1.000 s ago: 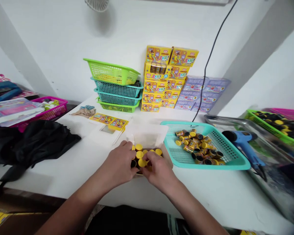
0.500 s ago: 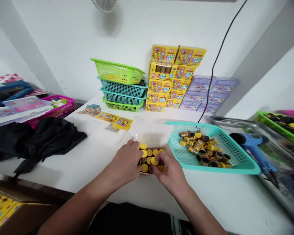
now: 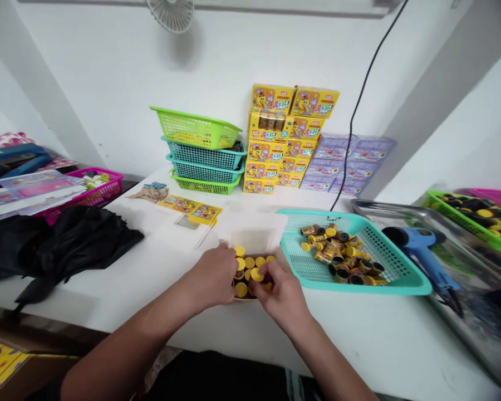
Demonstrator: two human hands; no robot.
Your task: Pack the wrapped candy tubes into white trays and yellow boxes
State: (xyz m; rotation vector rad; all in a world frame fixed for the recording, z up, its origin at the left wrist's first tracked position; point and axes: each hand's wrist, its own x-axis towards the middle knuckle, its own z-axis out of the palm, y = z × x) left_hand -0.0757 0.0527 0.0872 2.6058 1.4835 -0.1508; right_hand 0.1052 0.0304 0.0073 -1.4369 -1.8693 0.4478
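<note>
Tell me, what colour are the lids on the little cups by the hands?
Yellow. The head view shows the lids clearly.

Your bench (image 3: 379,334) carries:
- Stacked mesh baskets (image 3: 200,156), centre back.
- Yellow cartons (image 3: 290,139) just beside them, with purple packs (image 3: 346,161) to their right.
- Black cloth (image 3: 67,239), left edge of frame, with a pink basket (image 3: 102,186) behind it.
- Blue heat gun (image 3: 417,245) on a steel tray (image 3: 371,204), right.
- Fan (image 3: 170,12), top of frame.
</note>
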